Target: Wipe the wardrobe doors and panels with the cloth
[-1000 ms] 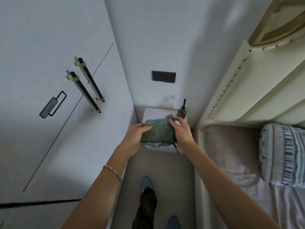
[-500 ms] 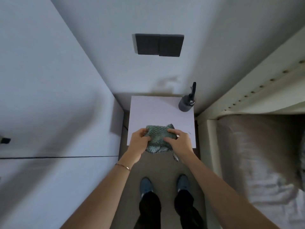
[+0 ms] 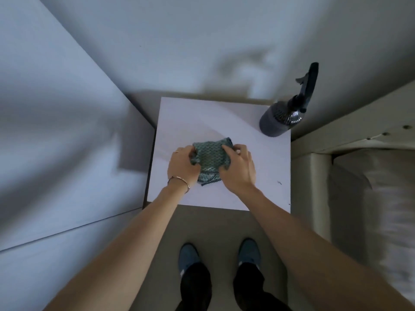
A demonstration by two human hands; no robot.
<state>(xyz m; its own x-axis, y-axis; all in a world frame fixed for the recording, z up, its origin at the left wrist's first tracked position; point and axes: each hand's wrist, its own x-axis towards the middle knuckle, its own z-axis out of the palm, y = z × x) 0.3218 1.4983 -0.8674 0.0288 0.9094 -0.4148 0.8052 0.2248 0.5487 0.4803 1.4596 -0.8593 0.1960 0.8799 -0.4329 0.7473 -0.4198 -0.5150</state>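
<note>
Lowered since earlier, the cloth is bunched, gripped by left hand and right hand; wiping the wardrobe at left is required next.

Both hands grip the green cloth over the white counter: left hand and right hand. A dark spray bottle stands at the counter's far right corner.

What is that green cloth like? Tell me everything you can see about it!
The cloth is green with a bumpy, net-like weave and a dark beaded edge that hangs at its near side. It looks soft and is bunched up, not flat. The left hand grips its left side and the right hand grips its right side. It is held over the white table; whether it touches the top cannot be told.
</note>
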